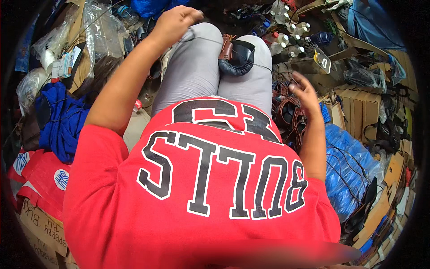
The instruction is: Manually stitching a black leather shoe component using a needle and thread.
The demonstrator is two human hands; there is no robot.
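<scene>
On my lap, between my knees, rests a moccasin-style shoe upper (237, 61) in brown and black leather, with a gathered seam along its rounded toe. A dark thread (262, 67) runs from it across my right thigh toward my right hand (304, 93), raised beside that knee with its fingers curled together. Over my left knee my left hand (178, 23) is lifted, its fingertips pinched. Another dark strand crosses the left thigh below it. Both hands are apart from the shoe upper. The thread ends at the fingers are too fine to make out fully.
Several small bottles (291, 36) with white and red caps stand beyond my right knee. Brown shoe parts (289, 112) lie beside my right forearm, near blue plastic wrapping (347, 161) and cardboard (358, 107). Blue cloth (60, 116) and clear plastic (105, 31) crowd the left.
</scene>
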